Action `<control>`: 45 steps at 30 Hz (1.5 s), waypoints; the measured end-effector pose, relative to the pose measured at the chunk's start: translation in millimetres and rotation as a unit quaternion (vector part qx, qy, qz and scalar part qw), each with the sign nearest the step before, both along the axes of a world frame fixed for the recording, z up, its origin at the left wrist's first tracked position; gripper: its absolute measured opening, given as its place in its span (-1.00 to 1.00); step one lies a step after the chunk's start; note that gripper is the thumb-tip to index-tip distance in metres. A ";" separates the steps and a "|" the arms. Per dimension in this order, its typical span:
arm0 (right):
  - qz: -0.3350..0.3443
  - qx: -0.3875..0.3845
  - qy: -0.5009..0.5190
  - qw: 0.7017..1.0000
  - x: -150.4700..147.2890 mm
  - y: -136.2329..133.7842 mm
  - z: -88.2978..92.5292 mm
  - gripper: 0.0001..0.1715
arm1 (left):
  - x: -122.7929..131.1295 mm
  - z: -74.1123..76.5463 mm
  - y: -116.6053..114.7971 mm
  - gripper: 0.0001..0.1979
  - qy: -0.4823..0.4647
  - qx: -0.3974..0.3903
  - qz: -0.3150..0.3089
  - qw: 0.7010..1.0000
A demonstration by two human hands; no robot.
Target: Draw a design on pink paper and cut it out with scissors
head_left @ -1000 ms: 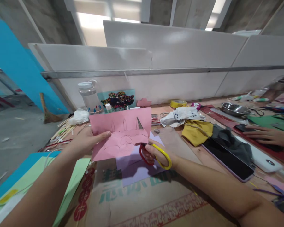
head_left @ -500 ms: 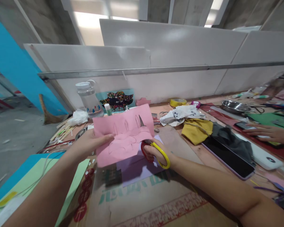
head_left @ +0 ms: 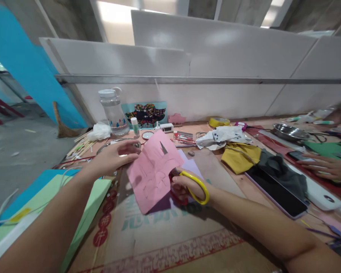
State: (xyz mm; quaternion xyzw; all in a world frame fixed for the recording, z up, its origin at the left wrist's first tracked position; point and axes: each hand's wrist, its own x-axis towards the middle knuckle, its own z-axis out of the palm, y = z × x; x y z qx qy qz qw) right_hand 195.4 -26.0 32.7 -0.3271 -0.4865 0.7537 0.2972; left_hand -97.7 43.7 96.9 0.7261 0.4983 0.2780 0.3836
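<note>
My right hand (head_left: 184,187) is closed round the scissors (head_left: 200,185), with one yellow and one red handle loop. A dark blade pokes up through the pink paper (head_left: 149,178), which is tilted and creased and has curved outlines and slits in it. My left hand (head_left: 122,153) is beside the paper's upper left edge, fingers curved and apart; whether a fingertip touches the edge, I cannot tell. Below the pink sheet, a purple paper (head_left: 191,165) lies on the cardboard (head_left: 216,212).
At the back stand a water bottle (head_left: 115,113) and a glue stick (head_left: 135,127). Green paper (head_left: 86,208) lies left. To the right are a yellow cloth (head_left: 240,157), a phone (head_left: 275,193) and another person's hand (head_left: 326,167). Yellow tape (head_left: 218,122) sits near the wall.
My left hand has loosened from the pink paper's left edge, its fingers spreading. The paper has swung to a steeper slant on the scissors. The whole view has shifted slightly.
</note>
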 end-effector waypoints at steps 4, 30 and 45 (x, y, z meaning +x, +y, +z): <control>0.045 0.027 0.001 0.999 -0.2 -4.8 -0.8 -0.55 | 13.4 -10.5 -0.3 -0.35 -0.002 0.014 -0.066 0.998; 0.015 0.184 -0.130 0.974 6.0 -20.8 8.4 -0.45 | 34.2 36.9 -40.9 -0.63 0.070 0.164 0.028 0.984; -0.005 0.187 -0.095 0.978 0.2 -23.9 7.5 -0.48 | 39.8 39.9 -47.6 -0.63 0.097 0.147 0.025 0.984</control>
